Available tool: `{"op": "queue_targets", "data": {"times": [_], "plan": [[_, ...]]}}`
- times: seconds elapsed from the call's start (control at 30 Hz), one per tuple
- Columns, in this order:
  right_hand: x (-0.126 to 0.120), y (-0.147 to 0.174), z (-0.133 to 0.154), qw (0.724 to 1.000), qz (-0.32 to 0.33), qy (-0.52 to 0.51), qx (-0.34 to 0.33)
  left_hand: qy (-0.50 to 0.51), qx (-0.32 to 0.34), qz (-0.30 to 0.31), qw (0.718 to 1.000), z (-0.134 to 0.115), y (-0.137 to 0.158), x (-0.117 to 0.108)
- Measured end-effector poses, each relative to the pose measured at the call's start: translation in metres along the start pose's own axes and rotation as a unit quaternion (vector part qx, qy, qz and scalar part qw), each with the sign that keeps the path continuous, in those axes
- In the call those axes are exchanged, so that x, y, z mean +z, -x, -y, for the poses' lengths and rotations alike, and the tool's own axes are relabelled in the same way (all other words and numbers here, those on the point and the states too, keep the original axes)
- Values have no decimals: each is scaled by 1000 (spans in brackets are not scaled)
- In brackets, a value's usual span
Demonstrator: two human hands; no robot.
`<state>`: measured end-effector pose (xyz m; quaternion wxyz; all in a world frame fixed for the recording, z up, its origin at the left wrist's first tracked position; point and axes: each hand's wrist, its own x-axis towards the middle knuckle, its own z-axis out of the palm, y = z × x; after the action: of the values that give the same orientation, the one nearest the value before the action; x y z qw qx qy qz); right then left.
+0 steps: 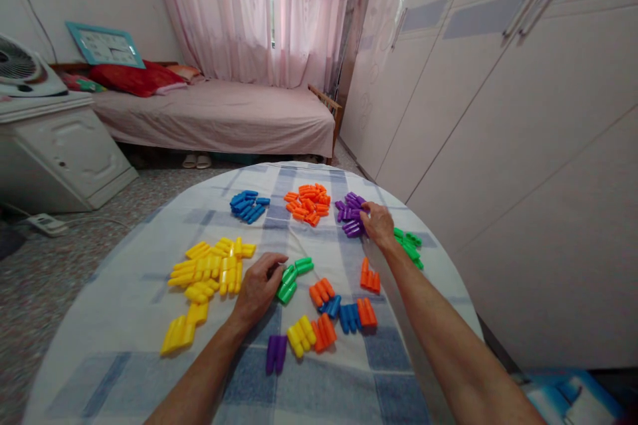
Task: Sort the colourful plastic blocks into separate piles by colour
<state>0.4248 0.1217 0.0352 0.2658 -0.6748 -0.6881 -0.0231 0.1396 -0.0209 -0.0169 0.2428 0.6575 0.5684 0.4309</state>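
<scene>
My right hand (379,223) reaches to the heap of purple plastic pieces (351,206) at the far right of the table, its fingertips closed on a purple piece at the heap's edge. My left hand (258,284) rests on the cloth with loosely bent fingers, thumb and forefinger a little apart and nothing visible between them. Right beside its fingertips lie a few green pieces (288,284). To its left spreads a big group of yellow pieces (209,265). All the pieces look like short, finger-shaped tubes, many lying side by side in blocks.
Blue (248,206) and orange (309,203) heaps lie at the back of the round table (149,292); green pieces (409,246) sit partly behind my right forearm. Mixed orange, blue, yellow and purple blocks (302,336) lie nearer me. A bed (229,113) and wardrobe (498,146) stand beyond.
</scene>
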Motion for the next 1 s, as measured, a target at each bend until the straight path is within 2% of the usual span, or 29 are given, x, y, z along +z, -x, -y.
{"op": "queue_targets", "data": {"times": [0.07,0.13,0.2,0.27,0.37,0.47,0.6,0.7,0.77,0.9,1.0], "plan": [[2,7,3,999,-18,-14,-25,-4,-4,-5,1000,-1,0,0],[2,19,14,996,7,-63,-67,-7,-7,-13,1000,-2,-1,0],[0,35,30,980,88,-129,-122,-9,-10,-15,1000,-3,-1,0],[-3,53,48,951,182,-181,-174,-8,-11,-7,1000,-3,0,0],[-2,76,73,916,263,-193,-233,-4,-9,4,1000,0,1,0],[3,89,87,911,285,-143,-264,-1,-6,11,1000,4,1,0],[8,94,94,918,269,-82,-281,-4,-4,18,1000,5,-1,-1],[0,91,87,934,236,-70,-258,-9,-6,20,1000,5,-1,-1],[-13,87,72,957,183,-73,-215,-12,-10,20,1000,5,-1,-2],[-44,79,15,996,42,-16,-74,-17,-11,19,1000,3,-1,-2],[-57,78,-32,998,-5,61,32,-20,-8,14,1000,1,-1,-2]]}}
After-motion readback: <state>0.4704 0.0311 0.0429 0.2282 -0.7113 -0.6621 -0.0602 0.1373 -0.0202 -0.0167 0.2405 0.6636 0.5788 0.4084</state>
